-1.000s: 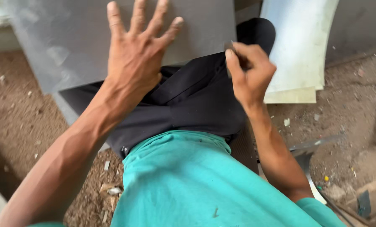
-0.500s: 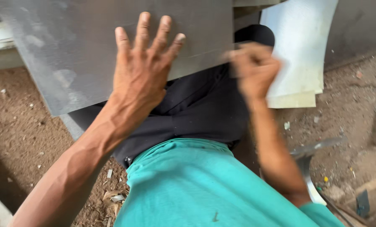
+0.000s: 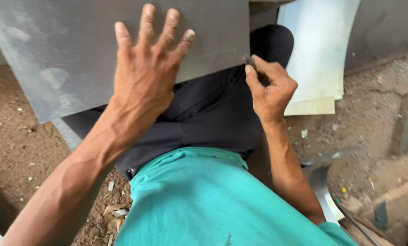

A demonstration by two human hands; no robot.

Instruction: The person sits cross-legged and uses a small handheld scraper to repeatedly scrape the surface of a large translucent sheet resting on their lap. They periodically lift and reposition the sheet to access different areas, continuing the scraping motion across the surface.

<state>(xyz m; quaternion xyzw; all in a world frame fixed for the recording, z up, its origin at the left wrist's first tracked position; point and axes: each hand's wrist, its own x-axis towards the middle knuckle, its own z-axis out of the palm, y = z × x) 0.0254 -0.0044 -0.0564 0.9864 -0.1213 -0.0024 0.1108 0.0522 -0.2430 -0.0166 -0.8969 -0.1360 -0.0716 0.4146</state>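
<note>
A large grey metal sheet (image 3: 67, 50) lies across my lap and reaches up and left. My left hand (image 3: 144, 77) lies flat on it with the fingers spread, pressing near its lower edge. My right hand (image 3: 270, 89) is closed at the sheet's lower right corner, its thumb and fingers pinched on a small dark tool (image 3: 251, 62) whose tip touches the sheet's edge. Most of that tool is hidden in the fist. My black trousers (image 3: 204, 118) and teal shirt (image 3: 204, 200) fill the lower middle.
Pale curved sheets (image 3: 320, 54) lean at the upper right, with a cream one (image 3: 311, 107) beneath. Brown dirt ground (image 3: 17, 146) with small scraps surrounds me. A curved shiny metal strip (image 3: 320, 182) and dark scraps lie at the lower right.
My right hand swept along the sheet's edge in a blur and has come back to the lower right corner. The view shifted a little; my left hand stayed flat on the sheet.
</note>
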